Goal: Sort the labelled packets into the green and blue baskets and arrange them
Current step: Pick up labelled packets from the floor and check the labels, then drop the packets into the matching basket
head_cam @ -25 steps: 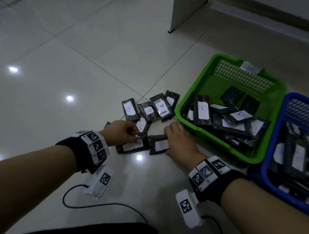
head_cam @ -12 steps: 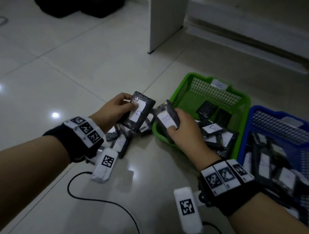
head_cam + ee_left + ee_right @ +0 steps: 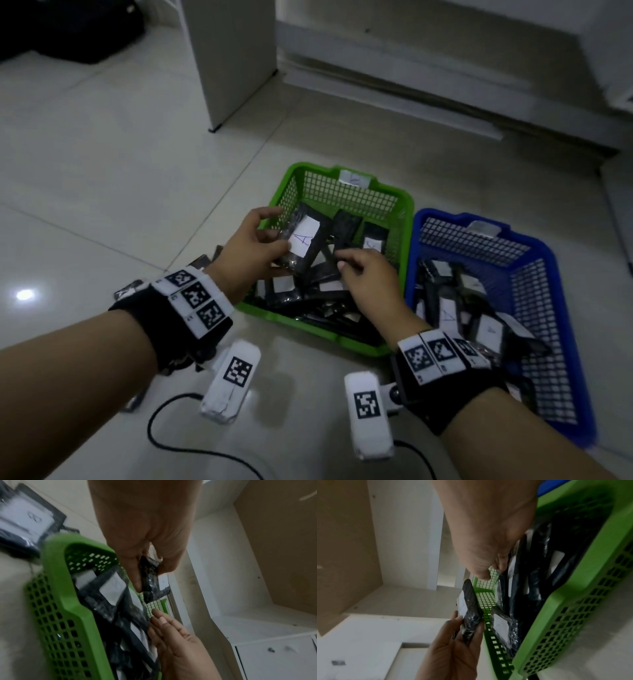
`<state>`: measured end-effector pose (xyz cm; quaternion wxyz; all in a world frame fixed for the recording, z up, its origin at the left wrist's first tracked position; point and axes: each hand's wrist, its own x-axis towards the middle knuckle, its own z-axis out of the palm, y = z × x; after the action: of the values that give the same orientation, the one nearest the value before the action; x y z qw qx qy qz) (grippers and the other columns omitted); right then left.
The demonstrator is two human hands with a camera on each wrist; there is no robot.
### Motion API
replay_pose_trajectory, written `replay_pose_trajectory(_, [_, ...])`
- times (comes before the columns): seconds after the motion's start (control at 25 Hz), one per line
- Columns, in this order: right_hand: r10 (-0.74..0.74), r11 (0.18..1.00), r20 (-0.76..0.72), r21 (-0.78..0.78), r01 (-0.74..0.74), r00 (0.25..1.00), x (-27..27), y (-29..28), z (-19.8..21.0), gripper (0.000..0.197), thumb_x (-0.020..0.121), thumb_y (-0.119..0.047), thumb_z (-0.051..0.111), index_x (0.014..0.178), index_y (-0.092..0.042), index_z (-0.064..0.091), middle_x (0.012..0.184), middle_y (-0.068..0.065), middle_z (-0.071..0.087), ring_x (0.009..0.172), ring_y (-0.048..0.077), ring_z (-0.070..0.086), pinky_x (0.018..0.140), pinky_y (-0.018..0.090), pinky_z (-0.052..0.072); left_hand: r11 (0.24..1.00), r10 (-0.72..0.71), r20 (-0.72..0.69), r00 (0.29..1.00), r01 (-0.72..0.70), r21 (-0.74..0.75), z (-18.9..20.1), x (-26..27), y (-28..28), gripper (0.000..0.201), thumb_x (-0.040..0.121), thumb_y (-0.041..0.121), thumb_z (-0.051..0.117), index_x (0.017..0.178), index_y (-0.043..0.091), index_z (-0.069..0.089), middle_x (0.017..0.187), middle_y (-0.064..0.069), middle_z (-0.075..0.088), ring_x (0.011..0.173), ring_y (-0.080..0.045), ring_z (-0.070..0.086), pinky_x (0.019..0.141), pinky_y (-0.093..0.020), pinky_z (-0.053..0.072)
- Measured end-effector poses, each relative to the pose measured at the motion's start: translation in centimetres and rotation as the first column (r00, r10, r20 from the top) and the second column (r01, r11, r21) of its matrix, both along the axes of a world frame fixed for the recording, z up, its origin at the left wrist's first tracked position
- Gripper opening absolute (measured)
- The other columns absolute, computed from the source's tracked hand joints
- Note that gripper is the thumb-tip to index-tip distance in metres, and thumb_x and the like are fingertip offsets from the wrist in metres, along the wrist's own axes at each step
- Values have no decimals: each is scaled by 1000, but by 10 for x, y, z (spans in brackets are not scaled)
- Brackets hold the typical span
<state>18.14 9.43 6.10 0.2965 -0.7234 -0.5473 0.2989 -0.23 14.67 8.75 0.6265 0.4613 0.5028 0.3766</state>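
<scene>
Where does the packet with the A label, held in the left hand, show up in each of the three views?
Head: the A-labelled packet sits centre frame, over the green basket, held by the left hand.
Left wrist: centre, seen edge-on, pinched below the palm.
Right wrist: lower centre, edge-on.
Shared landmark: the green basket's mesh wall.

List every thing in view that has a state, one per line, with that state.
Left hand: grips the A packet.
A packet: held tilted over the green basket.
Right hand: empty, fingers loosely curled, in the green basket.
Green basket: holds many packets.
Blue basket: holds many packets.
</scene>
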Motion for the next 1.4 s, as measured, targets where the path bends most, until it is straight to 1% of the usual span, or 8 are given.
replay_pose_trajectory(0.12, [-174, 975, 124, 161, 154, 977, 28, -33, 7, 21, 89, -7, 55, 97, -19, 70, 100, -3, 54, 97, 11, 48, 79, 8, 34, 996, -72, -16, 997, 73, 55, -3, 43, -2, 22, 88, -2, 58, 103, 14, 56, 91, -9, 57, 63, -8, 61, 62, -29, 58])
replay_pose_trajectory(0.28, [-372, 928, 539, 234, 290, 755, 54, -83, 4, 19, 76, -17, 67, 93, -24, 62, 104, 2, 54, 105, 24, 46, 89, 39, 43, 913, -365, -127, 923, 381, 144, -9, 109, -7, 42, 78, 3, 72, 116, 13, 58, 112, -4, 66, 94, -13, 64, 82, -27, 56])
replay_pose_trajectory(0.4, [-350, 933, 568, 141, 331, 745, 63, -114, -10, 31, 77, -36, 62, 103, -22, 55, 111, 4, 54, 110, 27, 50, 95, 48, 43, 765, -524, -323, 788, 602, 228, -15, 155, -14, 54, 77, 12, 75, 126, 22, 55, 121, 3, 62, 108, -9, 60, 96, -27, 49])
replay_pose_trajectory(0.6, [-202, 971, 602, 20, 238, 773, 68, -137, -26, 60, 85, -53, 36, 135, -21, 47, 142, 5, 46, 135, 26, 41, 111, 55, 28, 499, -311, -828, 466, 822, 275, -28, 195, -11, 58, 84, 32, 68, 137, 21, 47, 132, -6, 35, 121, -24, 40, 107, -29, 33])
replay_pose_trajectory(0.76, [-159, 976, 595, -24, 216, 788, 68, -140, -24, 65, 85, -55, 36, 140, -22, 43, 150, 6, 39, 140, 27, 33, 112, 55, 26, 361, -342, -901, 267, 922, 136, -27, 189, 0, 60, 89, 40, 58, 143, 26, 37, 136, -4, 40, 121, -27, 36, 105, -33, 27])
replay_pose_trajectory(1.0, [-89, 991, 503, 128, 28, 860, 29, -117, -15, 45, 77, -32, 55, 122, -23, 57, 131, 5, 50, 130, 24, 34, 112, 53, 27, 567, -383, -711, 590, 758, 323, -9, 81, 4, 20, 89, 18, 61, 106, 26, 68, 99, 11, 60, 85, 3, 58, 79, -21, 48])
replay_pose_trajectory(1.12, [134, 947, 398, 218, -235, 908, -13, -100, -16, 38, 77, -15, 56, 114, -19, 62, 128, 7, 51, 126, 24, 39, 107, 43, 37, 768, -290, -656, 697, 578, 275, -9, 1, -4, 18, 88, 14, 61, 93, 30, 69, 90, 8, 70, 75, -4, 65, 72, -30, 56])
replay_pose_trajectory(1.4, [515, 772, 386, 180, -610, 765, -133, -76, -32, 40, 79, -10, 56, 117, -20, 62, 131, 6, 52, 129, 24, 41, 107, 34, 40, 961, -36, -779, 626, 235, 144, -32, -162, -62, 18, 81, 11, 65, 89, 27, 69, 80, 24, 64, 77, 8, 58, 71, -5, 39])
